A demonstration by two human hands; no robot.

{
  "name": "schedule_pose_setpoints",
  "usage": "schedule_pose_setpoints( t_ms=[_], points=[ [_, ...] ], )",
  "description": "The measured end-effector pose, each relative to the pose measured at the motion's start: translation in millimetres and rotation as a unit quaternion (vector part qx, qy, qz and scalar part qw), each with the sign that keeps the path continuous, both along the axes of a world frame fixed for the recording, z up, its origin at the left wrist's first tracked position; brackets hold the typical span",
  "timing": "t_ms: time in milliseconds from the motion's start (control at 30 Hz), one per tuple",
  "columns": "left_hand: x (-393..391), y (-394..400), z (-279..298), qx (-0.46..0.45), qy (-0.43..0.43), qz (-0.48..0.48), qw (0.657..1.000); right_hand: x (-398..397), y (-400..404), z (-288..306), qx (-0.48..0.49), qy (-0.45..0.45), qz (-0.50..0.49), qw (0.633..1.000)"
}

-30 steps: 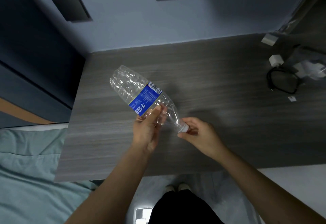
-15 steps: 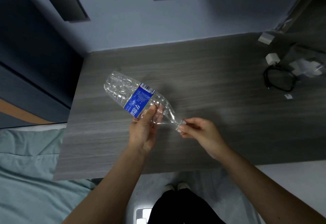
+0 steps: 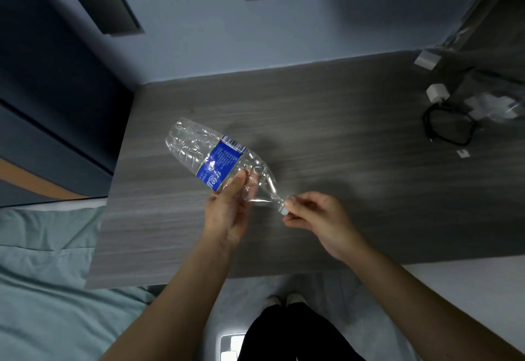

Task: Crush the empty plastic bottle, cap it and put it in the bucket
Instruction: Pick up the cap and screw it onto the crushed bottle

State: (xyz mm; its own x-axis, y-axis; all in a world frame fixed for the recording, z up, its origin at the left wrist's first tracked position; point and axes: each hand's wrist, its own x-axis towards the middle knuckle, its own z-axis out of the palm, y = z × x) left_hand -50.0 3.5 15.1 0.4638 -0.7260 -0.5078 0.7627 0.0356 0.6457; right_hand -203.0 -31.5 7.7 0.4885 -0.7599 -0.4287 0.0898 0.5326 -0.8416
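A clear, crumpled plastic bottle (image 3: 204,152) with a blue label is held above the grey wooden table (image 3: 326,133), its base pointing up-left and its neck down-right. My left hand (image 3: 230,210) grips the bottle's shoulder just below the label, thumb on top. My right hand (image 3: 315,217) pinches the small white cap (image 3: 283,209) at the bottle's mouth between thumb and fingers. No bucket is in view.
A black cable loop (image 3: 449,126), white chargers (image 3: 437,92) and clear packaging (image 3: 494,106) lie at the table's right end. A teal bed (image 3: 42,289) lies to the left, a dark cabinet (image 3: 51,82) behind it. My feet stand below the table's near edge.
The bottle and both hands have drifted slightly left and away from me. The right fingers have shifted around the cap.
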Motion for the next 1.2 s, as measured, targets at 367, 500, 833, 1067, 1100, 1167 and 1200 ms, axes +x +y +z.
schedule_pose_setpoints(
  t_ms=[367, 500, 833, 1067, 1100, 1167, 1200],
  points=[
    [-4, 0, -1, 0.027, 0.037, 0.033, 0.998, 3, 4, -6, -0.157, 0.085, -0.030, 0.984],
    [-2, 1, -2, 0.027, 0.031, 0.028, 0.999, 3, 2, -2, -0.027, 0.019, -0.025, 0.999],
    [-6, 5, -2, 0.020, 0.006, 0.016, 1.000, 0, 0, 3, 0.127, -0.039, -0.020, 0.991],
    [-9, 4, 0, 0.030, 0.013, 0.054, 0.998, 7, 9, 4, -0.052, 0.034, -0.033, 0.998],
    [-8, 5, -1, 0.032, 0.010, 0.053, 0.998, 8, 9, 4, -0.042, 0.032, -0.034, 0.998],
    [-6, 6, -1, 0.029, 0.009, 0.048, 0.998, 11, 10, 4, -0.009, 0.021, -0.042, 0.999],
    [-6, 6, -1, 0.025, 0.009, 0.046, 0.999, 12, 9, 4, 0.021, 0.010, -0.049, 0.999]
  ],
)
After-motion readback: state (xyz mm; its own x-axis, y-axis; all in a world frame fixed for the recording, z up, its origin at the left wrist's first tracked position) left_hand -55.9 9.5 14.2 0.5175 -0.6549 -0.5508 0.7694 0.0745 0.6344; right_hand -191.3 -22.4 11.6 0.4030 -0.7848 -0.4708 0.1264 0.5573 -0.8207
